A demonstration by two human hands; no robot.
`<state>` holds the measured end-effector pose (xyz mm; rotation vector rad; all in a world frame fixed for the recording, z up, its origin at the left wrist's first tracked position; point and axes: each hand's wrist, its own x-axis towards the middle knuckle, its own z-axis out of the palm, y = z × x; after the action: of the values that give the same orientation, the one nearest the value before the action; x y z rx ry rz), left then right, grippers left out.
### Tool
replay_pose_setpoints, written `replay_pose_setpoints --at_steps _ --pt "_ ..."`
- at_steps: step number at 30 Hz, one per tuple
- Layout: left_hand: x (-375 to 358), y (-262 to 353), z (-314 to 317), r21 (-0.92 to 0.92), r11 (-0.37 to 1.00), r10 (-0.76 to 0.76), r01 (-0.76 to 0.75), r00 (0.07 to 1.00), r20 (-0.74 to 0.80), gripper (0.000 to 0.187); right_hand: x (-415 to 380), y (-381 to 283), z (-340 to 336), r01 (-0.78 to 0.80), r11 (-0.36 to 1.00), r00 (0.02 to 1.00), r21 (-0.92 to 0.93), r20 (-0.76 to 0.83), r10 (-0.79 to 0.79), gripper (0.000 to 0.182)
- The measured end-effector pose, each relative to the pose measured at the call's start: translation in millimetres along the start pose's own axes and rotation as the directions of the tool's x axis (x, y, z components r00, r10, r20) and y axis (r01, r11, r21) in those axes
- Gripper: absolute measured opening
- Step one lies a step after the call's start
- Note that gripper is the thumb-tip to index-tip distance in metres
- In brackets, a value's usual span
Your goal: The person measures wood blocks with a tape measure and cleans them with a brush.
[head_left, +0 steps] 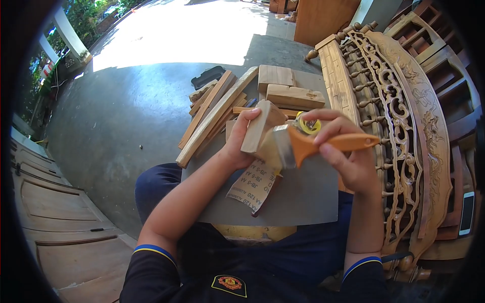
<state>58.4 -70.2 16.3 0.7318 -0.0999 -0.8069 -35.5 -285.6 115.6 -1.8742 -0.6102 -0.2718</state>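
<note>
My left hand [241,141] is closed around a pale wooden block [258,127], held tilted above the grey board [308,197] over my lap. In my right hand [346,154] is a paintbrush [303,144] with an orange handle, gripped between thumb and fingers. Its pale bristles overlap the lower right side of the block in this view. Beneath the bristles lies a strip of sandpaper [250,187], its printed back facing up. A yellow tape measure [309,126] shows behind the brush, partly covered by my right fingers.
Long wooden strips [217,118] lie across the board's left side. Thicker wood blocks [295,93] sit at its far end, near a dark plastic case [207,77]. Carved wooden furniture [394,116] stands close on the right, with a phone [467,213] beyond. Wooden panels [60,207] lie left.
</note>
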Motion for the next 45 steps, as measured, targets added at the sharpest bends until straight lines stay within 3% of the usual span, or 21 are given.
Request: replay_pose_setpoints --at_steps 1,4,5,8,10,12,13,16,17,21,22,24,26,27,29,30,34,35,38,43,45 --pt "1.8 -0.2 -12.9 -0.044 0.999 -0.017 0.023 0.988 0.15 0.073 -1.1 4.2 0.9 -0.09 0.996 0.971 0.015 -0.221 0.091 0.006" --pt "12.5 -3.2 -25.0 -0.047 0.995 -0.068 0.085 0.954 0.292 0.08 2.5 10.0 -6.7 -0.037 0.974 0.965 -0.224 -0.262 -0.024 0.008" --pt "15.9 -4.5 -28.5 -0.076 0.992 -0.076 0.103 0.951 0.299 0.079 -3.1 3.3 -3.9 -0.105 0.994 0.99 0.008 -0.096 0.105 0.01" --pt "18.3 -8.0 -33.4 -0.098 0.986 -0.103 0.136 0.954 0.281 0.075 -4.7 -12.2 2.6 -0.094 0.946 0.97 0.311 0.243 0.016 0.011" --pt "14.0 -7.1 -31.7 -0.02 0.993 -0.11 0.117 0.97 0.218 0.072 -2.6 -3.1 6.1 -0.038 0.982 0.997 0.187 -0.053 0.048 0.014" --pt "12.6 -5.3 -27.2 0.024 0.995 -0.098 0.095 0.979 0.177 0.068 0.3 9.2 3.0 -0.102 0.993 0.92 0.065 -0.373 0.119 0.016" --pt "12.8 -5.4 -24.1 0.029 0.996 -0.091 0.087 0.982 0.166 0.066 0.4 9.6 1.1 -0.085 0.996 0.901 -0.004 -0.427 0.076 0.016" --pt "13.9 -6.2 -22.7 0.046 0.996 -0.084 0.075 0.968 0.238 0.063 -3.3 -4.4 -5.8 0.037 0.992 0.999 -0.122 -0.01 -0.039 0.013" --pt "14.3 -7.7 -20.6 0.056 0.996 -0.076 0.064 0.965 0.252 0.064 -5.7 -10.8 -5.1 -0.041 0.999 0.994 -0.005 0.099 0.041 0.01" --pt "10.6 -4.4 -10.9 0.073 0.993 -0.109 0.094 0.961 0.254 0.067 -2.2 2.4 -1.8 -0.17 0.983 0.924 0.064 -0.337 0.182 0.01" --pt "9.3 -2.7 -11.1 0.088 0.992 -0.112 0.091 0.956 0.271 0.068 -1.4 8.6 -6.8 -0.13 0.991 0.89 -0.002 -0.441 0.116 0.011" --pt "11.1 -1.9 -11.6 0.065 0.995 -0.091 0.075 0.95 0.297 0.069 -7.3 -2.0 -9.9 -0.071 0.997 0.951 -0.042 -0.303 0.055 0.011" --pt "15.3 -6.2 -17.8 -0.004 0.998 -0.06 0.065 0.932 0.357 0.068 -8.6 -11.7 -9.8 -0.034 0.997 0.999 -0.065 0.005 0.034 0.012" --pt "11.6 -4.6 -13.4 0.016 0.996 -0.083 0.082 0.958 0.273 0.067 -9.1 -13.3 -9.2 -0.014 0.997 0.988 -0.069 0.155 0.024 0.012" --pt "1.4 1.0 -3.2 0.051 0.992 -0.118 0.114 0.988 0.097 0.064 -8.9 -2.4 -5.5 -0.114 0.991 0.98 0.076 -0.156 0.125 0.014" --pt "1.3 2.0 -5.1 0.037 0.993 -0.115 0.111 0.985 0.132 0.063 -7.3 3.9 -3.6 -0.144 0.977 0.938 0.157 -0.294 0.186 0.014" --pt "6.9 16.1 -7.4 0.091 0.996 -0.045 0.024 0.97 0.237 0.059 0.3 15.4 -6.3 -0.025 1.0 0.852 0.003 -0.523 0.023 0.013" --pt "9.4 19.8 -6.9 0.134 0.991 -0.027 -0.009 0.966 0.259 0.059 -5.9 7.6 -0.5 -0.059 0.993 0.9 0.098 -0.426 0.096 0.012" --pt "17.3 23.5 -17.1 0.042 0.999 0.004 -0.01 0.989 0.147 0.056 -13.3 12.1 -9.1 0.027 0.999 0.983 -0.036 -0.179 -0.033 0.011" --pt "16.1 18.3 -11.8 0.135 0.989 0.05 -0.052 0.999 0.016 0.057 6.4 23.5 3.3 -0.128 0.981 0.8 0.146 -0.569 0.189 0.014" --pt "17.2 17.7 -11.9 0.051 0.998 0.03 -0.033 0.998 0.052 0.056 -1.0 22.6 -3.2 -0.169 0.937 0.875 0.305 -0.391 0.285 0.013"
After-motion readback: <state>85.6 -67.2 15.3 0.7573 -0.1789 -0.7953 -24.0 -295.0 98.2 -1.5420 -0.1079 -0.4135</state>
